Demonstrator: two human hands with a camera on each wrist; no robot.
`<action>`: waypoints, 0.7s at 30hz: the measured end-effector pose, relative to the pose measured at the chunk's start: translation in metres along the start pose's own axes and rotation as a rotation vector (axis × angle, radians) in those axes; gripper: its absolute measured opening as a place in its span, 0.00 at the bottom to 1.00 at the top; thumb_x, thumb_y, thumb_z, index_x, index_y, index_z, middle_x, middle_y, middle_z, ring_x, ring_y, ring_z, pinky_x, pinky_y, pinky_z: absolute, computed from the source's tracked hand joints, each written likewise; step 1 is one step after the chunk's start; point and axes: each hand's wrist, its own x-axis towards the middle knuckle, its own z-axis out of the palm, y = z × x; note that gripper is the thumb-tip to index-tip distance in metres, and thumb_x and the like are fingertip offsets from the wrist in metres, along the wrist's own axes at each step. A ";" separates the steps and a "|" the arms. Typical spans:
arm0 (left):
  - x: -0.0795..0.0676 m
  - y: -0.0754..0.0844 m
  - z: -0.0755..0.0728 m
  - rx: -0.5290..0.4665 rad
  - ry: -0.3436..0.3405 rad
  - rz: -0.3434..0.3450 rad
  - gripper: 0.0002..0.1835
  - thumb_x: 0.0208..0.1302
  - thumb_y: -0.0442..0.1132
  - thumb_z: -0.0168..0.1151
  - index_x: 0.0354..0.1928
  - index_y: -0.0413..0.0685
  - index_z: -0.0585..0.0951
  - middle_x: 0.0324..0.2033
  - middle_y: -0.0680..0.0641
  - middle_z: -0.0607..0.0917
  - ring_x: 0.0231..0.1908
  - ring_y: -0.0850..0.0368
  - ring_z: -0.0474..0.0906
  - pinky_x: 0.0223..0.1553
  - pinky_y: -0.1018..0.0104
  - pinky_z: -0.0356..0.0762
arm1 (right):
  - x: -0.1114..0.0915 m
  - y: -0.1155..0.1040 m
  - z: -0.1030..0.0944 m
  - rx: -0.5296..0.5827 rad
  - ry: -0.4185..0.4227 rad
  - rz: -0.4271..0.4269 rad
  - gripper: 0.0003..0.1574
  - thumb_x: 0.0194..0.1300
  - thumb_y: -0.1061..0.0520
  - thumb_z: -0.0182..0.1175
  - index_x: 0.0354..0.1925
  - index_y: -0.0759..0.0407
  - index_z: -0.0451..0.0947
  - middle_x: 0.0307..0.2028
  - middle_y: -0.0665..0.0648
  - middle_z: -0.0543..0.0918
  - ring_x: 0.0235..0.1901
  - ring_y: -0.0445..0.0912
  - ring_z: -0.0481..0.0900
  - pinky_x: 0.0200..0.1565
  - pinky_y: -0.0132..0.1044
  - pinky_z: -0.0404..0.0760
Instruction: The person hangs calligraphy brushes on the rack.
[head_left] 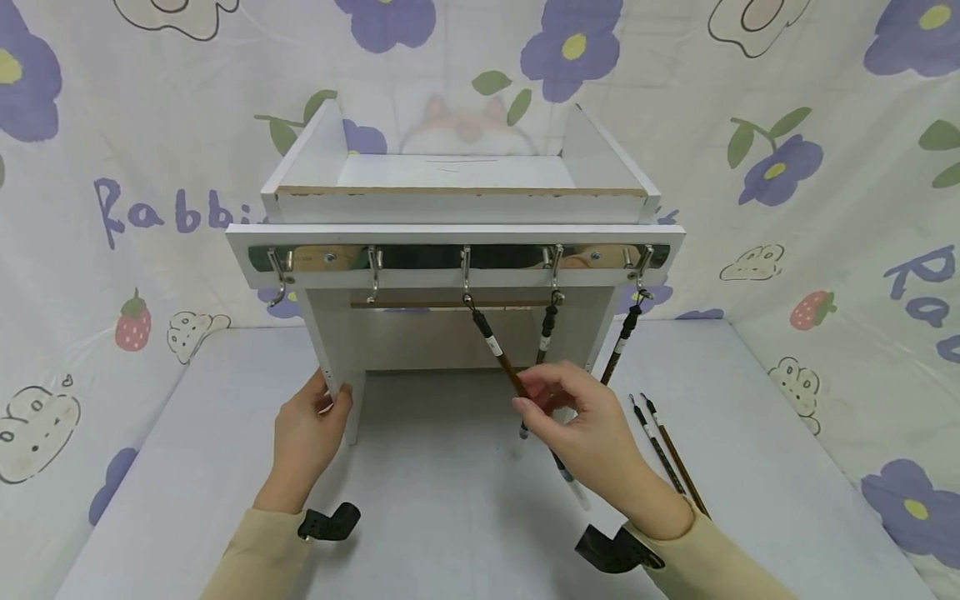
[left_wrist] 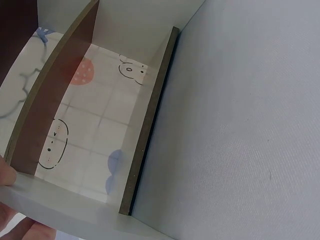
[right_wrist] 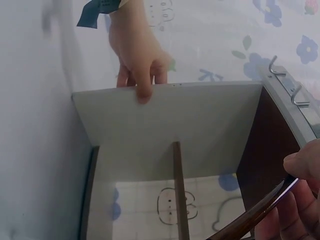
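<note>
My right hand (head_left: 581, 417) pinches the shaft of a brown calligraphy brush (head_left: 502, 358) between thumb and fingers. The brush slants down to the right, its loop end at the middle hook (head_left: 467, 262) of a metal hook strip. Two more brushes hang from hooks to the right: one (head_left: 550, 325) partly behind my right hand, another (head_left: 621, 342) on the end hook. With my left hand (head_left: 307, 433) I grip the front edge of the left side panel (head_left: 327, 333) of a white rack; the right wrist view shows the thumb on the panel's inner face (right_wrist: 165, 115).
Two brushes (head_left: 667, 450) lie on the white tabletop (head_left: 757, 433) right of the rack. The two left hooks (head_left: 373, 271) hold nothing. An open white tray-like top (head_left: 457, 207) crowns the rack. Behind hangs a flowered cloth (head_left: 645, 125).
</note>
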 end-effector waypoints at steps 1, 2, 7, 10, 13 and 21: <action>0.000 0.000 0.000 0.001 -0.001 0.002 0.19 0.62 0.49 0.51 0.55 0.57 0.72 0.50 0.48 0.78 0.42 0.48 0.79 0.36 0.57 0.79 | 0.000 0.000 0.000 -0.003 0.000 0.003 0.17 0.51 0.70 0.62 0.41 0.62 0.75 0.30 0.53 0.76 0.28 0.43 0.75 0.29 0.35 0.78; 0.000 0.000 0.000 0.004 -0.002 0.002 0.20 0.62 0.49 0.51 0.56 0.57 0.72 0.50 0.48 0.78 0.42 0.48 0.79 0.36 0.57 0.79 | 0.000 0.000 0.000 -0.005 0.000 0.006 0.17 0.51 0.70 0.62 0.41 0.61 0.75 0.30 0.53 0.76 0.29 0.43 0.74 0.29 0.35 0.78; 0.000 0.002 -0.001 0.015 0.001 0.003 0.20 0.62 0.49 0.51 0.57 0.57 0.72 0.50 0.47 0.78 0.42 0.48 0.79 0.36 0.57 0.79 | 0.000 -0.001 0.000 -0.007 -0.004 0.024 0.16 0.51 0.70 0.62 0.41 0.61 0.75 0.30 0.53 0.76 0.29 0.44 0.74 0.29 0.35 0.78; 0.000 0.002 0.000 0.012 -0.002 -0.001 0.20 0.62 0.49 0.51 0.56 0.58 0.72 0.49 0.48 0.78 0.41 0.48 0.79 0.36 0.57 0.79 | -0.001 0.001 0.000 -0.003 -0.007 0.029 0.16 0.52 0.70 0.61 0.41 0.61 0.75 0.30 0.53 0.76 0.30 0.44 0.74 0.29 0.35 0.77; 0.000 0.001 0.000 0.007 -0.003 -0.006 0.20 0.62 0.50 0.51 0.56 0.58 0.72 0.49 0.48 0.78 0.41 0.49 0.79 0.36 0.56 0.79 | -0.003 0.007 0.001 0.002 -0.009 0.031 0.16 0.53 0.68 0.62 0.42 0.59 0.75 0.31 0.52 0.76 0.30 0.43 0.74 0.29 0.34 0.77; 0.000 0.003 -0.001 0.004 0.003 0.013 0.21 0.62 0.49 0.51 0.57 0.57 0.71 0.50 0.47 0.78 0.42 0.47 0.79 0.35 0.57 0.79 | -0.009 0.035 0.008 0.017 -0.044 0.096 0.15 0.57 0.56 0.60 0.45 0.51 0.76 0.32 0.46 0.75 0.32 0.41 0.74 0.32 0.33 0.78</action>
